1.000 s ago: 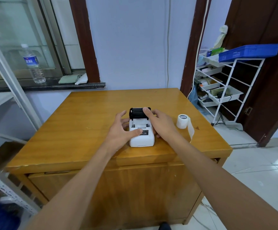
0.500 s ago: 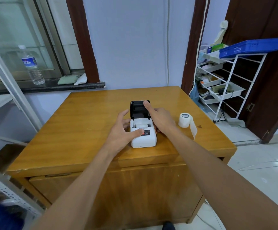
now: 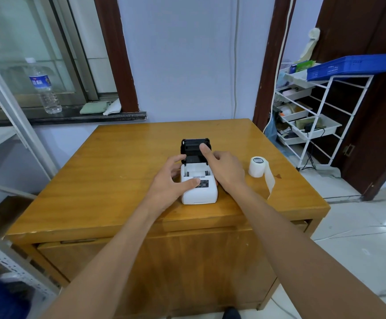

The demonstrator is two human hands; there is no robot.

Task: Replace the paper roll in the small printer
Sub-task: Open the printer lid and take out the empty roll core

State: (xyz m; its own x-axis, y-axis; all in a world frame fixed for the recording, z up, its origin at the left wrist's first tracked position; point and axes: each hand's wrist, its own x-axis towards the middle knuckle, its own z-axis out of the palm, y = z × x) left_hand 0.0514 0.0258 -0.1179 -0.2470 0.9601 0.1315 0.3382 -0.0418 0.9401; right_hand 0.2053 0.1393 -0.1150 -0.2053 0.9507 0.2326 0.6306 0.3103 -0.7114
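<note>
A small white printer (image 3: 200, 192) sits mid-table on the wooden table (image 3: 118, 171). Its black lid (image 3: 193, 147) stands raised at the back, and the paper bay behind the front panel is uncovered. My left hand (image 3: 169, 183) grips the printer's left side, thumb pressed on the front panel. My right hand (image 3: 226, 169) rests against the printer's right side, its forefinger tip touching the raised lid. A white paper roll (image 3: 257, 168) stands to the right on the table, a loose strip trailing toward the front edge.
A white wire rack (image 3: 314, 120) with trays and a blue basket (image 3: 351, 65) stands right of the table by a dark door. A water bottle (image 3: 44, 88) stands on the window sill at far left. A metal shelf frame (image 3: 14, 265) is at the near left.
The lid has swung up further under my right forefinger and stands more upright. My left hand has stayed on the printer body. The roll has not moved.
</note>
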